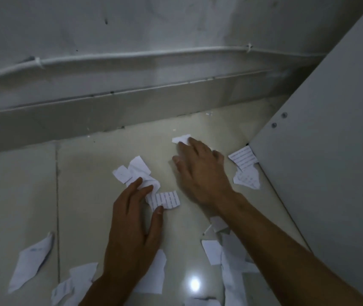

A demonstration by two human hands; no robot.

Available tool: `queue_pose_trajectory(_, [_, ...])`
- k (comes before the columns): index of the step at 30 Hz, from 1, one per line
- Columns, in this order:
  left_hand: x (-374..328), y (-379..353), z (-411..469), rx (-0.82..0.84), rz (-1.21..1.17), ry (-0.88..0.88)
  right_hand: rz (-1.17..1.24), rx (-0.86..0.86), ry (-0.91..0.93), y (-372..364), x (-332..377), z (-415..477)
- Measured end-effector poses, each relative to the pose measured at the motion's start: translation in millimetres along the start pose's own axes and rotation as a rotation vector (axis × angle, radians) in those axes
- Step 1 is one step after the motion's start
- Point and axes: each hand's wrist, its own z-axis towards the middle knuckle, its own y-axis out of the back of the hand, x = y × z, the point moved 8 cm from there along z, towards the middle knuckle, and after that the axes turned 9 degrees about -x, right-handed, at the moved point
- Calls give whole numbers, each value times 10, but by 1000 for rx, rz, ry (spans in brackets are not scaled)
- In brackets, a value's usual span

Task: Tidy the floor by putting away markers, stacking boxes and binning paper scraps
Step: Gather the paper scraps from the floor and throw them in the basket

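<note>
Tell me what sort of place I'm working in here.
Likely an indoor room corner at floor level: glossy tiled floor meeting a wall with skirting and a clipped cable, a white cabinet panel on the right, paper scraps strewn about.

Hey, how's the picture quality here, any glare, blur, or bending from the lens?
Head view: dim, greyish light overall; one bright glare spot on the glossy floor near the bottom; the right hand is smeared by blur, while the left hand pinching paper scraps looks sharper; the wall cable and skirting bow from the wide-angle lens.
</note>
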Motion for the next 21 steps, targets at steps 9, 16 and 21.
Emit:
queue_pose_trajectory(9, [-15, -25, -33, 42, 10, -34, -102, 23, -246, 36, -698, -186])
queue_pose_trajectory(16, [-13, 78, -67, -4, -113, 44, 242, -3, 110, 101, 155, -642])
queue_pose_trajectory(21, [31, 263, -120, 0, -112, 83, 78, 152, -58, -81, 119, -47])
